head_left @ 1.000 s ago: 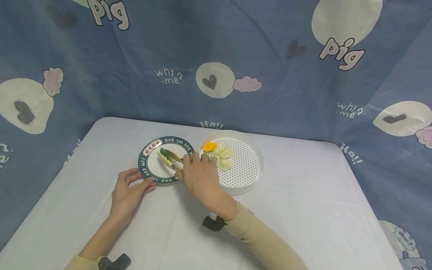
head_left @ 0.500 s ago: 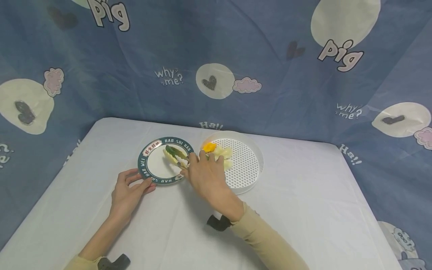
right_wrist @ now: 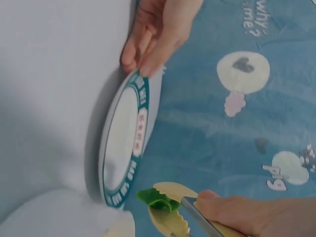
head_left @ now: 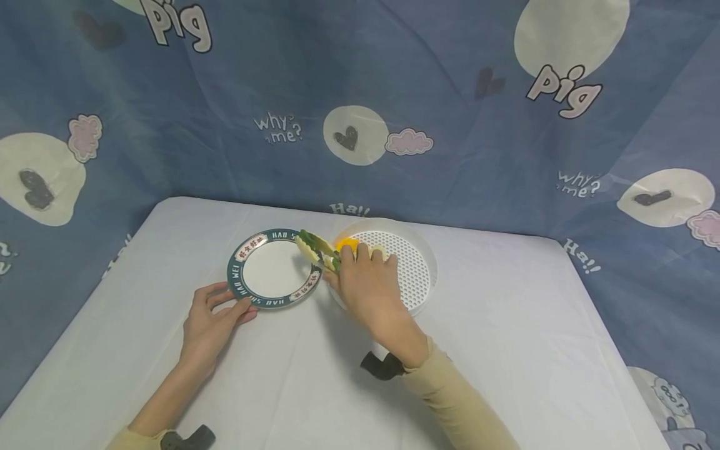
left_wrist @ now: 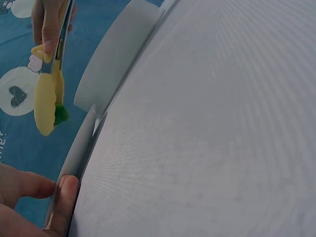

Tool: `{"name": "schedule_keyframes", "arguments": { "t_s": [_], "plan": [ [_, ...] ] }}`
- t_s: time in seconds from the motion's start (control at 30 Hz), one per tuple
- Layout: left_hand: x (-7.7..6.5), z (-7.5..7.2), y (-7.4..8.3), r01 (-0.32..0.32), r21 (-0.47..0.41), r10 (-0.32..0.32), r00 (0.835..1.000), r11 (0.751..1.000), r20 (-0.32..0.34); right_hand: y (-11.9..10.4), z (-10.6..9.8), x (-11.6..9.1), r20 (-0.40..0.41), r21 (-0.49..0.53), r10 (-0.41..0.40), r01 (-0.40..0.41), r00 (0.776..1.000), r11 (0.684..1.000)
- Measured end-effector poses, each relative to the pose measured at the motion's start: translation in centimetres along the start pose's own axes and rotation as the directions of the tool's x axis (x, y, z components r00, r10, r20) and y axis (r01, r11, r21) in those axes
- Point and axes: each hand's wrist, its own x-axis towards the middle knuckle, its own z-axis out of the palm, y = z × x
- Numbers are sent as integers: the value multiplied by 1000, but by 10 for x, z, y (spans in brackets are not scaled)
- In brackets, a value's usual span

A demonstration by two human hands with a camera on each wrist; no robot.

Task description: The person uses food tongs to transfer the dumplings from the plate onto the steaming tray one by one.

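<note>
My left hand pinches the near-left rim of a white plate with a dark green lettered border. My right hand grips a pair of tongs with yellow scalloped tips and metal arms. Between those tips is a green leafy piece, raised above the gap where the plate meets a round white perforated tray. An orange-yellow piece lies in the tray by its left wall. Behind my right fingers, pale yellow pieces are mostly hidden.
Plate and tray stand side by side on a white-covered table, near its back edge. A blue printed cloth hangs behind and at both sides.
The tongs have lifted the green leafy piece off the plate and moved right, toward the tray. My left hand stays at the plate's rim.
</note>
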Motion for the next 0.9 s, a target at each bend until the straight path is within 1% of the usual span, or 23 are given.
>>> {"name": "schedule_keyframes", "arguments": {
  "t_s": [0.1, 0.3, 0.67, 0.9],
  "plan": [
    [0, 0, 0, -3, 0, 3, 1000, 1000, -1, 8, -2, -1, -4, 18, 19, -19, 1000, 1000],
    [0, 0, -1, -14, -18, 14, 1000, 1000, 4, 28, -4, -2, -40, 41, 66, -64, 997, 997],
    [1, 0, -2, -1, -23, 2, 1000, 1000, 7, 62, -11, -4, -39, -8, 119, -120, 992, 993],
    [1, 0, -3, -5, -16, 5, 1000, 1000, 10, 76, -12, -4, -50, 1, 151, -151, 987, 989]
  ]
}}
